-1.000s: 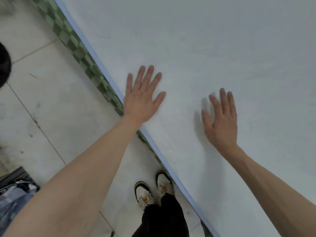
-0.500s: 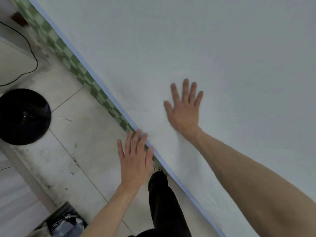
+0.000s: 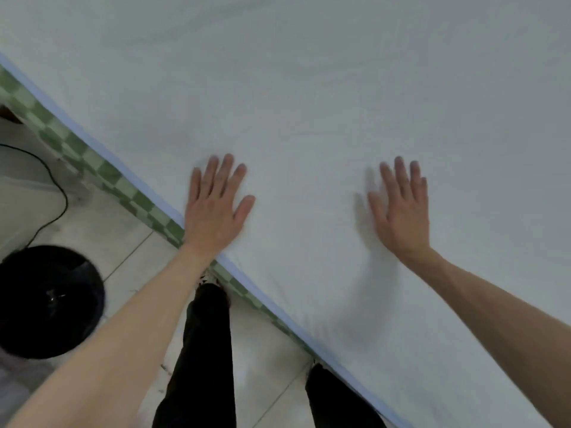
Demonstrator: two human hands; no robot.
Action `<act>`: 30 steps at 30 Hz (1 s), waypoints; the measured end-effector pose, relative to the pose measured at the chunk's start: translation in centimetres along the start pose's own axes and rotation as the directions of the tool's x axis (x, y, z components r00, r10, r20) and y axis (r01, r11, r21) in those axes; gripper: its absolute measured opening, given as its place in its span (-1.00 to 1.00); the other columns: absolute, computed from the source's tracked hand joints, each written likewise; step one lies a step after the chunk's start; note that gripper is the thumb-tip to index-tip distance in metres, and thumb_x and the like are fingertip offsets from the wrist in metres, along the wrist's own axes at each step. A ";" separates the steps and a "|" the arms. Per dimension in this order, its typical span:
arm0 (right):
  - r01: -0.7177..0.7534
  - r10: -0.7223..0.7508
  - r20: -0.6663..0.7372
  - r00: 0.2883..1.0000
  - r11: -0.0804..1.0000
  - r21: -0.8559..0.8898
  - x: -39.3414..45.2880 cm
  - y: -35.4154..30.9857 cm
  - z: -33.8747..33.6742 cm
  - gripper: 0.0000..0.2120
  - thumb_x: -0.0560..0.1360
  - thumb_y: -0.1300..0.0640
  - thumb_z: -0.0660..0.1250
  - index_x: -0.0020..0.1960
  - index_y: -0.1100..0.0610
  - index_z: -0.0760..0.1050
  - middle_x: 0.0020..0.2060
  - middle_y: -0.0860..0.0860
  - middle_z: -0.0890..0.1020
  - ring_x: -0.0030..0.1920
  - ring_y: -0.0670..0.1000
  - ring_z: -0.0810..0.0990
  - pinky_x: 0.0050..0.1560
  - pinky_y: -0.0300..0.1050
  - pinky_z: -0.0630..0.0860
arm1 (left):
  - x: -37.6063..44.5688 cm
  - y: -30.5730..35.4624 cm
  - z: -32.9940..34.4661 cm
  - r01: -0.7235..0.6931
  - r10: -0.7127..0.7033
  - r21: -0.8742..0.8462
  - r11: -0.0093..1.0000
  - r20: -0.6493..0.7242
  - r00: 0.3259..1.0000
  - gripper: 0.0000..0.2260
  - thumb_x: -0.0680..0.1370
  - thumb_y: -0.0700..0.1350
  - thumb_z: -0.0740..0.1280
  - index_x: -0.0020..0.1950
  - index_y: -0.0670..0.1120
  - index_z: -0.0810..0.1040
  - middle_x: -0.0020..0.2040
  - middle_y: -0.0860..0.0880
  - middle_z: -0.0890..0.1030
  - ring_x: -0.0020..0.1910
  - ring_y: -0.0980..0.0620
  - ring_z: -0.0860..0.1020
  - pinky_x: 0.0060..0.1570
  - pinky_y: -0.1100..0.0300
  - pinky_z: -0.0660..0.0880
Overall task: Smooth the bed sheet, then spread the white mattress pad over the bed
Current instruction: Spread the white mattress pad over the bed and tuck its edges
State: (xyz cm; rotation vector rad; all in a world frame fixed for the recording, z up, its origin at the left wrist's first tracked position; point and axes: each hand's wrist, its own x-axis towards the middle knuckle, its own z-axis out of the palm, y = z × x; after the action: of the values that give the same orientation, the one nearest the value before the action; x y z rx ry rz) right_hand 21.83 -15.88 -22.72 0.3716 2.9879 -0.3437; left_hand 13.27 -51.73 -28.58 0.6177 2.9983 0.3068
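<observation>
A white cover [image 3: 324,88] with a light blue edge band [image 3: 148,193] lies flat over the bed and fills most of the view. Below its edge shows a green checkered sheet [image 3: 92,163] along the bed's side. My left hand [image 3: 216,208] lies flat, palm down, on the white cover just inside the edge, fingers straight and spread. My right hand [image 3: 401,208] lies flat on the cover farther in, fingers straight. Neither hand holds anything.
The bed's edge runs diagonally from upper left to lower right. A round black object [image 3: 46,301] stands on the tiled floor [image 3: 102,230] at the left, with a black cable [image 3: 52,193] beside it. My legs in black trousers [image 3: 204,350] stand against the bed.
My left hand has moved from the bed's edge up onto the white cover. My right hand has shifted to the right across the cover. The view has moved along the bed.
</observation>
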 end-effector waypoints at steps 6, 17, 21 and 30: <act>-0.667 0.663 0.080 0.745 0.741 0.075 15.6 -8.5 1.0 -0.34 0.66 -0.26 -0.04 0.66 0.03 -0.01 0.64 0.18 -0.07 0.61 0.33 -0.13 0.55 0.34 -0.13 | -4.0 -11.1 -2.9 0.102 -0.108 0.054 0.993 0.116 0.987 -0.44 0.72 0.20 -0.01 0.69 0.04 0.08 0.70 0.01 0.01 0.67 -0.06 0.00 0.56 -0.34 0.03; 0.572 -0.569 0.258 0.781 0.817 0.075 11.5 -37.7 9.0 -0.40 0.67 -0.24 0.07 0.64 -0.03 0.12 0.65 0.10 -0.01 0.63 0.24 -0.13 0.55 0.37 -0.03 | 21.1 -20.4 -7.9 -0.107 0.107 -0.001 0.994 0.040 0.994 -0.47 0.74 0.17 -0.06 0.68 -0.02 0.11 0.69 -0.08 0.04 0.67 -0.11 -0.01 0.60 -0.24 -0.01; 0.559 -0.563 0.137 0.815 0.826 0.066 14.5 -32.3 5.5 -0.44 0.70 -0.16 0.05 0.64 -0.01 0.12 0.64 0.08 0.09 0.63 0.21 0.00 0.57 0.32 0.04 | 24.1 -24.1 -7.5 -0.180 0.171 0.060 0.982 0.132 0.976 -0.47 0.73 0.22 -0.04 0.67 0.05 0.16 0.68 -0.01 0.10 0.67 -0.04 0.04 0.61 -0.18 0.03; -0.783 0.783 0.085 0.616 0.597 0.176 32.6 -20.3 0.5 -0.30 0.68 -0.22 -0.02 0.66 0.14 -0.09 0.63 0.22 -0.11 0.60 0.35 -0.19 0.54 0.39 -0.21 | 25.1 -26.5 -12.5 0.418 -0.400 -0.050 0.907 0.209 0.892 -0.51 0.72 0.18 -0.05 0.63 0.07 0.21 0.67 -0.02 0.12 0.65 -0.03 0.02 0.60 -0.22 -0.13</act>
State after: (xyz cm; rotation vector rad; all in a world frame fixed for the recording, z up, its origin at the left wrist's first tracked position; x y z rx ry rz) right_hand -14.73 -27.75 -23.45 1.6278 2.4280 -0.5168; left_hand -21.29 -67.86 -22.41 -0.0056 2.8071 0.3322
